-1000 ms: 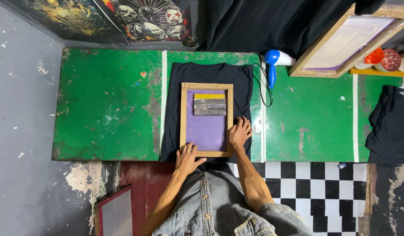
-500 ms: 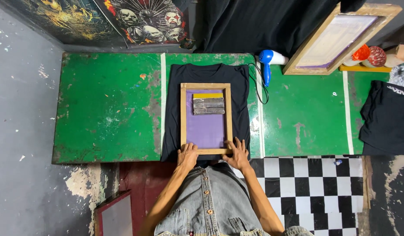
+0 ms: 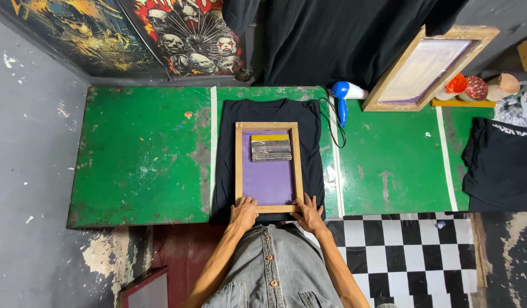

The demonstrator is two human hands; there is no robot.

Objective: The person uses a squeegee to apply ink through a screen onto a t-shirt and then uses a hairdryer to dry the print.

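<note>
Head view: both hands, left hand (image 3: 243,211) and right hand (image 3: 308,212), press flat, fingers spread, gripping nothing, steadying the wooden screen frame (image 3: 268,167) on the black shirt (image 3: 223,165).

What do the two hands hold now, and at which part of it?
Both the left hand and the right hand rest on the near edge of the wooden screen frame, at its two corners.
</note>
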